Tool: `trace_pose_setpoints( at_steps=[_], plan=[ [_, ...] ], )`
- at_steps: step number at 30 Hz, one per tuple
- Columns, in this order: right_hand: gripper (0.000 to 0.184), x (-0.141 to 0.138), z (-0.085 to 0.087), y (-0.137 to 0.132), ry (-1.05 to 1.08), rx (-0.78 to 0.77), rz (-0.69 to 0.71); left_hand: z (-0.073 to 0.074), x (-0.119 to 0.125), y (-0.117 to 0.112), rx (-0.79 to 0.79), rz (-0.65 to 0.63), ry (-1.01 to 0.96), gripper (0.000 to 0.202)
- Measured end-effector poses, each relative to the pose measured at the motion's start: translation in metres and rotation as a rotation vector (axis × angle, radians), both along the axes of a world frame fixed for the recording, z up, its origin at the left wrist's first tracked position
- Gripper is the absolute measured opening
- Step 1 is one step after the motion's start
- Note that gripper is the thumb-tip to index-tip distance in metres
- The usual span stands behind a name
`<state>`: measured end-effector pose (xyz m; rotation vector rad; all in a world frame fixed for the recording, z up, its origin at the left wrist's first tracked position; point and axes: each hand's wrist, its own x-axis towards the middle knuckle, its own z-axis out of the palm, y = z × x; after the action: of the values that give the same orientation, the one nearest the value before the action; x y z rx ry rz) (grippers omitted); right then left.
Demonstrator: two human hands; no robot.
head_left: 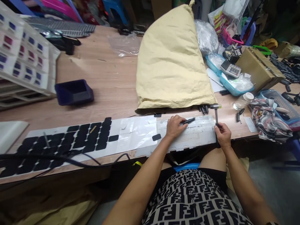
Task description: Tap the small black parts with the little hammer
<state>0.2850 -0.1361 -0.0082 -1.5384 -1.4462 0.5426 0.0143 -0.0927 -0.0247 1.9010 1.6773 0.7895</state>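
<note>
In the head view my right hand [223,135] is wrapped round the black handle of a small hammer [216,114]. The hammer stands head up, its yellowish-tipped head pointing away from me at the table's front edge. My left hand [173,127] rests on a flat white board [194,136] covered partly with clear tape. Its fingers are closed on a slim black piece [189,121], whose far end sticks out to the right; its kind is not clear. Left of the board, white sheets [138,131] carry many black rounded pads [85,136] in rows.
A big yellowish sack [173,59] stands just behind the board. A dark blue bin [74,92] and white crates [25,53] are at the left. To the right are a jar [243,100], blue baskets [234,89], a calculator [231,68] and a patterned cloth [269,118]. A black cable [77,161] crosses the lower left.
</note>
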Motion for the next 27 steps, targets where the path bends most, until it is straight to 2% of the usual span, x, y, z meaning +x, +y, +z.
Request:
trace_pose_setpoints(
  at_steps=[5,9,15,19,24,27],
  plan=[
    [0.020,-0.024,0.020,-0.023,-0.284,0.087,0.241,-0.002,-0.001,0.002,-0.024,0.007,-0.025,0.018],
    [0.019,-0.037,0.024,-0.030,-0.377,0.109,0.361,-0.002,-0.001,0.002,-0.036,0.006,-0.027,0.018],
    [0.018,-0.039,0.022,-0.025,-0.469,0.123,0.369,-0.001,-0.001,0.003,-0.042,0.009,-0.042,0.017],
    [0.018,-0.043,0.024,-0.025,-0.434,0.141,0.371,-0.002,-0.001,0.004,-0.045,0.008,-0.053,0.017],
    [0.018,-0.052,0.024,-0.027,-0.423,0.103,0.462,0.000,0.000,0.003,-0.041,0.025,-0.061,0.018],
    [0.017,-0.046,0.022,-0.023,-0.370,0.093,0.413,0.000,0.000,0.002,-0.039,0.018,-0.066,0.018]
  ],
)
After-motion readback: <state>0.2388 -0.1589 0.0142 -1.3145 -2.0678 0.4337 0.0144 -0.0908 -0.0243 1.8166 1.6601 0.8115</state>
